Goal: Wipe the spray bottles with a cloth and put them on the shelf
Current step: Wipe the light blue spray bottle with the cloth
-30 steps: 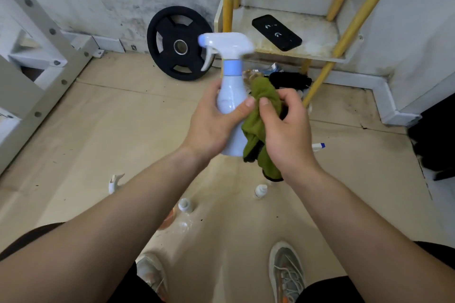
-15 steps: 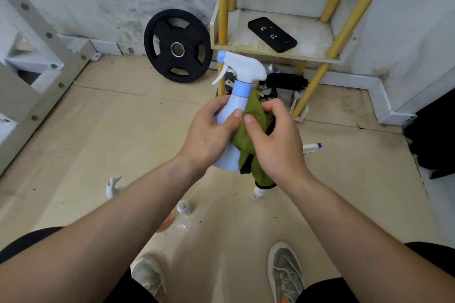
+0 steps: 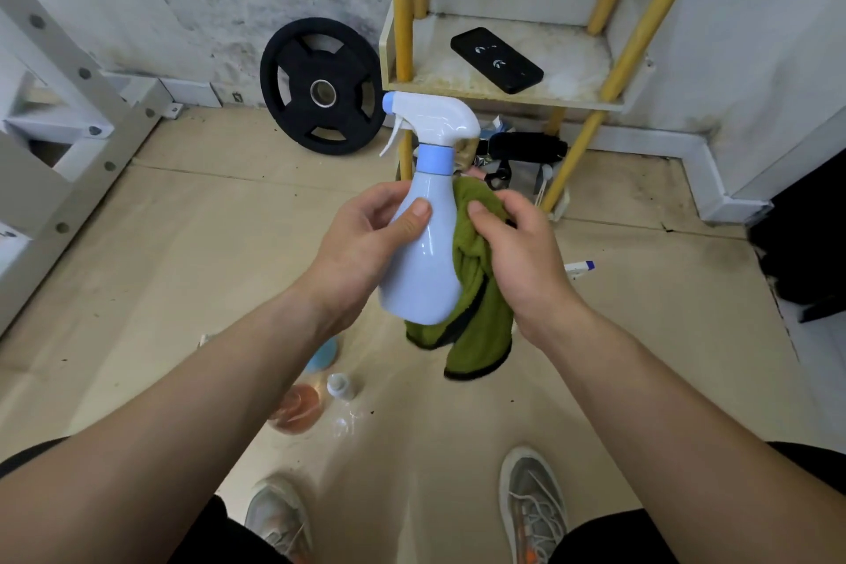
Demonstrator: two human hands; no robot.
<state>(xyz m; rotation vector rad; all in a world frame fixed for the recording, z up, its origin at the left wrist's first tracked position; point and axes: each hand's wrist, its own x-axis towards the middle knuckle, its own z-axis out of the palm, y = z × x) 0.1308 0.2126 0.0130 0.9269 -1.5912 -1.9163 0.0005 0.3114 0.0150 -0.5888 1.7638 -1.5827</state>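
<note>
Left hand point(image 3: 361, 243) grips the bottle point(image 3: 423, 261) upright; right hand point(image 3: 517, 261) bunches the cloth point(image 3: 476, 302) against its side, open floor point(image 3: 183, 243) left, shelf point(image 3: 503, 94) edge just behind.

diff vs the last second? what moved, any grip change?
The spray bottle came down a little, its head now just below the shelf board. The right hand slid the green cloth off the bottle's front to its right side, so more of the body shows. No grip change: the left hand holds the bottle, the right hand the cloth. The phone and weight plate stayed put.
</note>
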